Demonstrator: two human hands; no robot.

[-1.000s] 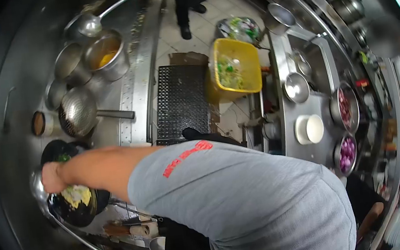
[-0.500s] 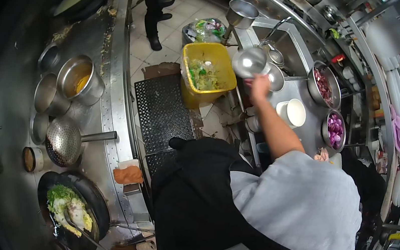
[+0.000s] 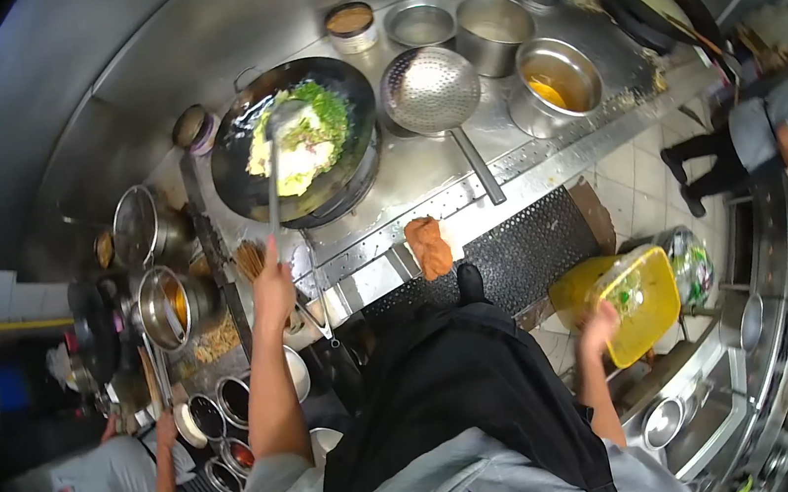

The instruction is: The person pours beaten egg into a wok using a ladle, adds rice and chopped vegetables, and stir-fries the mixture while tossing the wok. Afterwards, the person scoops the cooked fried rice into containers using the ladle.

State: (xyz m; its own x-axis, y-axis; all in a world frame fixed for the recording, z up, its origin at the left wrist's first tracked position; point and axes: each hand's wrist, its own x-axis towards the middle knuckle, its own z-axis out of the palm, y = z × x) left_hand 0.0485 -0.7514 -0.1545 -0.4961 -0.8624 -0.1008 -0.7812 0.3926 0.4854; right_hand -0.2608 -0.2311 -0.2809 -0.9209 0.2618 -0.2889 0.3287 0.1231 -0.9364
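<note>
My left hand [image 3: 272, 290] is closed round the handle of a metal ladle [image 3: 275, 187]. The ladle's head rests in the food [image 3: 302, 153], a pale and yellow mass with chopped greens, inside a black wok [image 3: 236, 182]. My right hand [image 3: 602, 326] is over the near side of a yellow bin [image 3: 658, 326]; motion blurs its fingers, and no held object can be made out. Right of the wok lies a perforated strainer [image 3: 431, 90], its handle pointing toward me.
An orange-brown cloth [image 3: 429, 247] lies on the stove's front edge. Metal pots [image 3: 495, 33] stand beyond the strainer. One person [image 3: 112, 487] is at the lower left, another [image 3: 776, 126] at the right. A metal bowl [image 3: 664, 421] sits beside the sink.
The view has swung round to the stove. My right hand went from the wok to the sink counter with a metal bowl, and is now by the bin without it. My left hand keeps the ladle.
</note>
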